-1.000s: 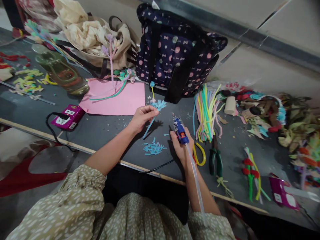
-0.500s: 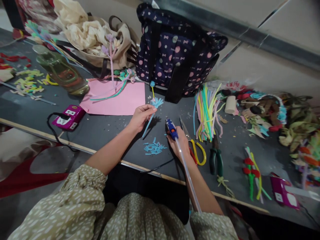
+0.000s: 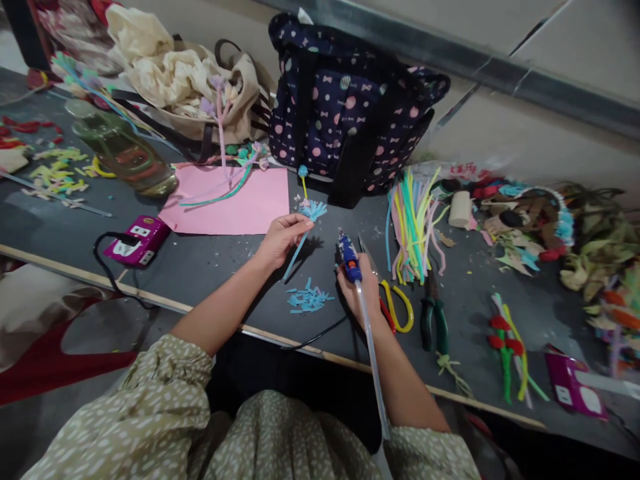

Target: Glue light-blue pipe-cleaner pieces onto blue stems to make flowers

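Between the fingertips of my left hand is a blue pipe-cleaner flower, its stem slanting down to the left and its fringed head tilted up. My right hand grips a blue glue gun, nozzle pointing away from me, with a long clear glue stick trailing back along my forearm. A small pile of cut blue pieces lies on the table between my hands. Past the flower is a yellow stem with a blue ball top. Yellow-handled scissors rest beside my right hand.
Green-handled pliers and a bundle of pastel pipe cleaners lie to the right. Pink paper, a water bottle and a purple power socket are on the left. A dark patterned bag stands behind.
My right hand has shifted the glue gun slightly right, away from the flower. My left hand holds the flower nearly still. The view has tilted a little.
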{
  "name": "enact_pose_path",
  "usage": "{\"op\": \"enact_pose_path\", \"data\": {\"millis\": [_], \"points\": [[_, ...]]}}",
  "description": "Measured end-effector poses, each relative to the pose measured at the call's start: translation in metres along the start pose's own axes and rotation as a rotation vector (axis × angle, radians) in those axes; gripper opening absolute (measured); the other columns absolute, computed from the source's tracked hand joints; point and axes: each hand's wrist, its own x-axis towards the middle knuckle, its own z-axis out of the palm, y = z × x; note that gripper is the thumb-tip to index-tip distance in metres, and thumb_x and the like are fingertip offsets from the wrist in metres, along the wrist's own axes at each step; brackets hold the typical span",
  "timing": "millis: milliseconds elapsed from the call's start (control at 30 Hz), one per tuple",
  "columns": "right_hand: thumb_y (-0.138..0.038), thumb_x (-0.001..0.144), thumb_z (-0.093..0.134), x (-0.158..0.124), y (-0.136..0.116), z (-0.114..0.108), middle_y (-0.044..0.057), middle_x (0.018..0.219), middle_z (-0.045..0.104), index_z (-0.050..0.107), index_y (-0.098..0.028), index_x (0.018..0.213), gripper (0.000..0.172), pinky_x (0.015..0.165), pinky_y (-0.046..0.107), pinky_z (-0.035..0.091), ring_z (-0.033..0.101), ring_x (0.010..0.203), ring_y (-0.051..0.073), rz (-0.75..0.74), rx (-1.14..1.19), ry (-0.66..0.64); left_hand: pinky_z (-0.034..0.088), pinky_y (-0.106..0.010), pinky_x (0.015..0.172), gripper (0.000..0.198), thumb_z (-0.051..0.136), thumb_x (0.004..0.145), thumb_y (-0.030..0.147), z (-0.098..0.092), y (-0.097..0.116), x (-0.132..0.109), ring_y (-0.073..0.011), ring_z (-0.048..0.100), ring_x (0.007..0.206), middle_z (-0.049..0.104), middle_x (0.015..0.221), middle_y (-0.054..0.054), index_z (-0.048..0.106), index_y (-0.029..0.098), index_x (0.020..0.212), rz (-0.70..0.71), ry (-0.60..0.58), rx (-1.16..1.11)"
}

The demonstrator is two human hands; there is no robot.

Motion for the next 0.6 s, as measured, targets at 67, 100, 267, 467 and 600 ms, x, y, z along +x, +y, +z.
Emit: {"op": "enact_pose_path", "data": {"millis": [67, 100, 267, 467, 600], "points": [[-0.039, 0.085, 0.057, -0.001, -0.004, -0.004, -0.001, 0.078, 0.061, 0.051, -0.023, 0.096, 0.02, 0.064, 0.029, 0.046, 0.06, 0.067, 0.018, 0.033, 0.133, 0.095, 0.027, -0.019, 0.044, 0.022, 0.083, 0.061, 0.029, 0.0, -0.001, 0.0, -0.0037, 0.038, 0.044, 0.053, 0.054, 0.005, 0.068, 0.016, 0.07, -0.044, -0.013, 0.026], [-0.039, 0.086, 0.057, -0.001, -0.006, -0.006, 0.0, 0.079, 0.061, 0.051, -0.023, 0.095, 0.02, 0.066, 0.029, 0.047, 0.06, 0.068, 0.017, 0.042, 0.194, 0.14, 0.027, -0.02, 0.044, 0.021, 0.083, 0.061, 0.029, 0.0, -0.002, 0.0, -0.0038, 0.038, 0.044, 0.054, 0.055, 0.005, 0.068, 0.016, 0.07, -0.073, -0.026, 0.048], [-0.032, 0.085, 0.061, 0.001, -0.013, -0.013, 0.002, 0.087, 0.065, 0.056, -0.02, 0.095, 0.016, 0.076, 0.029, 0.051, 0.063, 0.077, 0.016, 0.008, 0.354, 0.266, 0.027, -0.022, 0.045, 0.017, 0.081, 0.062, 0.028, -0.001, -0.009, -0.002, -0.0051, 0.037, 0.045, 0.052, 0.053, 0.004, 0.069, 0.016, 0.067, -0.178, -0.14, 0.174], [-0.033, 0.087, 0.061, 0.0, -0.018, -0.018, 0.004, 0.091, 0.069, 0.059, -0.02, 0.096, 0.017, 0.085, 0.034, 0.052, 0.066, 0.084, 0.018, -0.008, 0.333, 0.265, 0.026, -0.023, 0.048, 0.018, 0.079, 0.065, 0.032, 0.0, -0.011, -0.004, -0.0063, 0.038, 0.047, 0.053, 0.054, 0.002, 0.07, 0.016, 0.066, -0.187, -0.252, 0.315], [-0.032, 0.087, 0.062, -0.002, -0.022, -0.021, 0.004, 0.091, 0.07, 0.062, -0.02, 0.096, 0.016, 0.081, 0.033, 0.053, 0.066, 0.082, 0.018, -0.038, 0.35, 0.282, 0.026, -0.024, 0.05, 0.02, 0.076, 0.067, 0.034, 0.004, -0.004, -0.01, -0.0063, 0.039, 0.05, 0.054, 0.058, 0.002, 0.069, 0.015, 0.07, -0.207, -0.336, 0.398]]}}
